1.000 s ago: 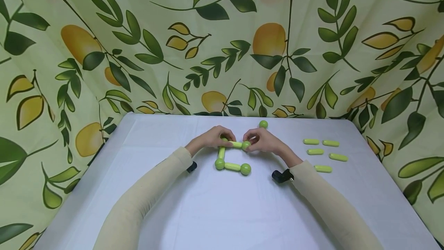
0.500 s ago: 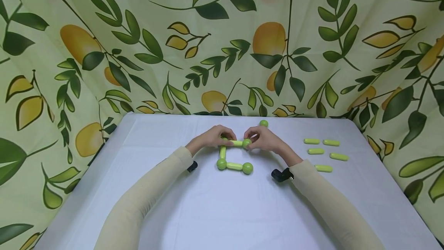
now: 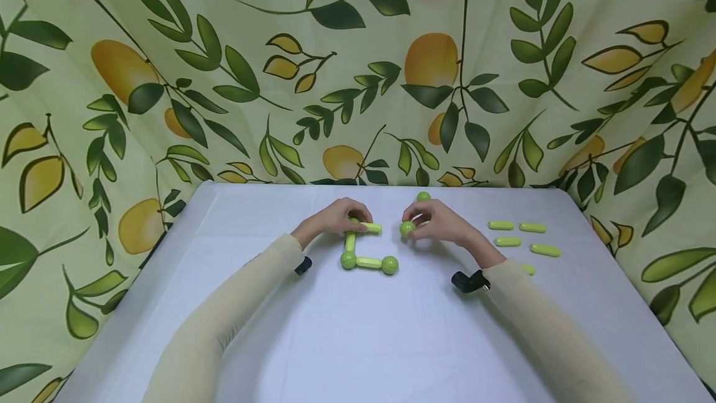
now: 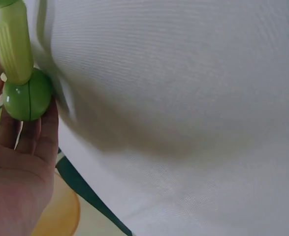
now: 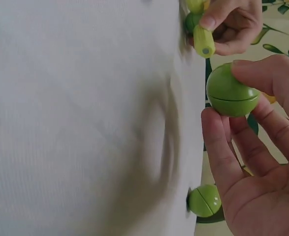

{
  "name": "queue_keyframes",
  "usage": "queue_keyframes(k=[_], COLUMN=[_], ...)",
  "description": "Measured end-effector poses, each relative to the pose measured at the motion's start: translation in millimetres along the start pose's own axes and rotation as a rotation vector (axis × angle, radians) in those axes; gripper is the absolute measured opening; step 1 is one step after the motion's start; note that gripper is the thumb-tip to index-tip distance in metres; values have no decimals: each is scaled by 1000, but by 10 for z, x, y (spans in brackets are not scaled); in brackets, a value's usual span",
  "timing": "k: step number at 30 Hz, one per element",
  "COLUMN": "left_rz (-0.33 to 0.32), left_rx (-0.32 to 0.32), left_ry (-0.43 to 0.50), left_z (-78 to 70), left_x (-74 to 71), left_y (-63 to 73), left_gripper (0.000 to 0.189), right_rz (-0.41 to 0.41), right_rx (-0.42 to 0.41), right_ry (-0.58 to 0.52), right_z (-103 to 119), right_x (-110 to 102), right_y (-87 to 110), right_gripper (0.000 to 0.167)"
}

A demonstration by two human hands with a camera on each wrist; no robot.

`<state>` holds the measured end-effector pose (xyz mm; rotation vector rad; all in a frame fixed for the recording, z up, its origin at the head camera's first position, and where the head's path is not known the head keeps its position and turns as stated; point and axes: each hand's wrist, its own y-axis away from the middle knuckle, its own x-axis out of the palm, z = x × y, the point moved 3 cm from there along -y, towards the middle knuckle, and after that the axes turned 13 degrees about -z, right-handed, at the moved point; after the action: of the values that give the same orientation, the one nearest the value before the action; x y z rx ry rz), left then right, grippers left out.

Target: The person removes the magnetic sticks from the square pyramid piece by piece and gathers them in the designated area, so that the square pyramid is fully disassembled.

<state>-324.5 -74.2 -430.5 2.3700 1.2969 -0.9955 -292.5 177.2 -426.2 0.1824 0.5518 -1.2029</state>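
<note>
With thumb and fingers, my left hand (image 3: 335,216) grips the far corner of a ball-and-rod piece. Its corner ball (image 4: 28,96) sits in the fingers in the left wrist view. From that corner a yellow-green rod (image 3: 371,228) points right, its free end showing a grey round spot in the right wrist view. A second rod (image 3: 350,242) runs to a near ball (image 3: 348,259), joined by another rod (image 3: 369,262) to an end ball (image 3: 390,265). My right hand (image 3: 439,222) pinches a loose green ball (image 5: 232,91) between thumb and fingertips, apart from the free rod end.
Several loose rods (image 3: 508,241) lie on the right of the white-covered table (image 3: 358,341); the right forearm partly covers one. A separate ball (image 3: 423,196) rests at the back beyond my right hand. A patterned leaf-and-fruit curtain (image 3: 358,79) hangs behind the table.
The ball in my right hand has come off the rod's end and moved right, leaving a gap. My left hand and the joined piece have shifted slightly left.
</note>
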Motion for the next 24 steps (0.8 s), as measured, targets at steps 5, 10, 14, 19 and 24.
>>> queue_keyframes(k=[5, 10, 14, 19, 24], left_rz=[14, 5, 4, 1, 0], left_rx=[-5, -10, -25, -26, -25], left_ry=[10, 3, -1, -8, -21], left_z=[8, 18, 19, 12, -1], left_x=[-10, -2, 0, 0, 0], left_y=[-8, -10, 2, 15, 20], left_gripper=[11, 11, 11, 11, 11], right_rz=[-2, -40, -79, -117, -153], right_rx=[-9, 5, 26, 62, 108], right_ry=[-44, -12, 30, 47, 64], right_z=[-29, -144, -237, -293, -376], right_x=[-141, -314, -445, -534, -572], right_y=[64, 152, 212, 238, 197], right_gripper=[29, 33, 31, 32, 33])
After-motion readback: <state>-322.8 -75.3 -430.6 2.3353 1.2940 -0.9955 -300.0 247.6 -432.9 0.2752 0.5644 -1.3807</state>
